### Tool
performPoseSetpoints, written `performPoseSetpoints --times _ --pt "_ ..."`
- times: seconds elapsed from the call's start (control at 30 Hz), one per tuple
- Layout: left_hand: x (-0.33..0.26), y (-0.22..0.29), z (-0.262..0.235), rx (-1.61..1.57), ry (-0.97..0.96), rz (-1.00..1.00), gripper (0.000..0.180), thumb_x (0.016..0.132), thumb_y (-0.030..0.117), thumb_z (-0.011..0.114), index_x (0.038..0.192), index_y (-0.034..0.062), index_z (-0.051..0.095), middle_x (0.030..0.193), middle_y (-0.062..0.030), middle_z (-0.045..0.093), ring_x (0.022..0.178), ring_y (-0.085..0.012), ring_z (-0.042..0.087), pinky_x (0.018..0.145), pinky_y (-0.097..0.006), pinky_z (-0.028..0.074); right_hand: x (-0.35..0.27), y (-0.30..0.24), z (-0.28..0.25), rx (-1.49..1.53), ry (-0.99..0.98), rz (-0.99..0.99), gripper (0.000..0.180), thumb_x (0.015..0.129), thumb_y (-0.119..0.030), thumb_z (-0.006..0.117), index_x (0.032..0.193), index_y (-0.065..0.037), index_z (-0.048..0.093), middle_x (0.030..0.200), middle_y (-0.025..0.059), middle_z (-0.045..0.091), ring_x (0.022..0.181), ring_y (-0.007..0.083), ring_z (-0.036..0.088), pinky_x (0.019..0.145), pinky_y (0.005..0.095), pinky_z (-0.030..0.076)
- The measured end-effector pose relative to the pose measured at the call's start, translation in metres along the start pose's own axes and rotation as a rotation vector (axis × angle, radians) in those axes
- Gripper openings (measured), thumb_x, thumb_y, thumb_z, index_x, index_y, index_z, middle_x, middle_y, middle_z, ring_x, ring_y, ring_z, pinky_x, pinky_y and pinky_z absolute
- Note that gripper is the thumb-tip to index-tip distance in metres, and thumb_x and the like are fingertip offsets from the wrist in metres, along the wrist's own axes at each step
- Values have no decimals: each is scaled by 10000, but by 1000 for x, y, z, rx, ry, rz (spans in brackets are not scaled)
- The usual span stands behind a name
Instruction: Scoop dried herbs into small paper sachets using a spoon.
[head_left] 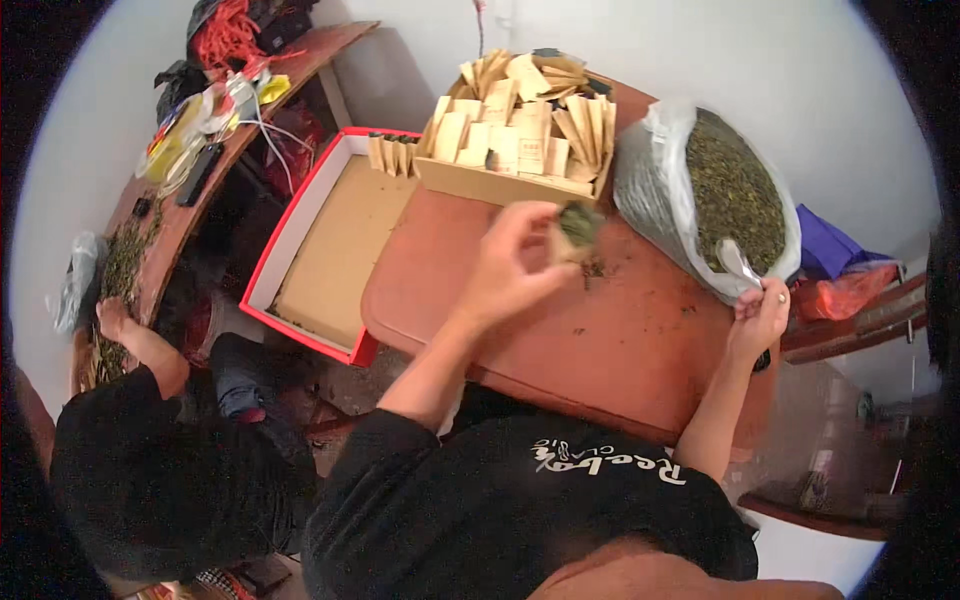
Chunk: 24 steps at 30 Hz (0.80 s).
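Note:
My left hand [500,268] is closed around a small brown paper packet [568,248] above the middle of the table. Its upper end looks dark green, and motion blurs it. With my right hand [763,315] I grip the handle of a pale spoon [738,262]. The spoon's head rests at the near rim of a big plastic bag [650,190], against the dried, chopped leaves [735,180] that fill it. Beyond my left hand stands a cardboard box [490,181] crowded with several similar paper packets [500,130].
A red-rimmed box [340,240] holds a few packets at its far end. Leaf crumbs dot the reddish-brown table [620,330]. Purple and orange bags [835,255] lie at right. At left, another person's hand [118,325] reaches to a cluttered wooden bench [225,130].

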<state>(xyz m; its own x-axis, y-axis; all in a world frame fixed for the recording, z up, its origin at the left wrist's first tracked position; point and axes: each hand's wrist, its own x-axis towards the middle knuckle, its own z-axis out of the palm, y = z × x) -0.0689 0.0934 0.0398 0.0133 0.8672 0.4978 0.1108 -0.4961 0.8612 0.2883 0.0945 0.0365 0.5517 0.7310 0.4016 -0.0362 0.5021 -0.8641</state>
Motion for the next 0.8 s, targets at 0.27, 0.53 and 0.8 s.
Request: performPoseSetpoints --times 0.27,0.53,0.8 --pt "13 -85 -191 107 480 -291 481 782 38 739 1209 -10 523 1090 -113 637 944 -186 630 753 -313 544 -57 -19 73 192 -50 98 227 1042 -252 494 957 -44 527 577 -16 424 495 64 443 450 201 320" --pt "59 -287 -314 219 494 -370 470 752 27 738 1171 -54 541 980 -124 660 780 -176 644 647 -298 526 -134 24 125 -172 -1000 487 178 1040 -127 440 995 -19 573 706 99 662 577 118 610 497 221 467" --pt "96 -397 -363 553 674 -333 523 689 110 808 1152 -16 600 1014 -129 687 913 -240 681 775 -370 538 -136 35 129 -159 -1030 608 171 1034 -80 418 1001 -22 576 726 100 668 590 120 613 502 228 467"
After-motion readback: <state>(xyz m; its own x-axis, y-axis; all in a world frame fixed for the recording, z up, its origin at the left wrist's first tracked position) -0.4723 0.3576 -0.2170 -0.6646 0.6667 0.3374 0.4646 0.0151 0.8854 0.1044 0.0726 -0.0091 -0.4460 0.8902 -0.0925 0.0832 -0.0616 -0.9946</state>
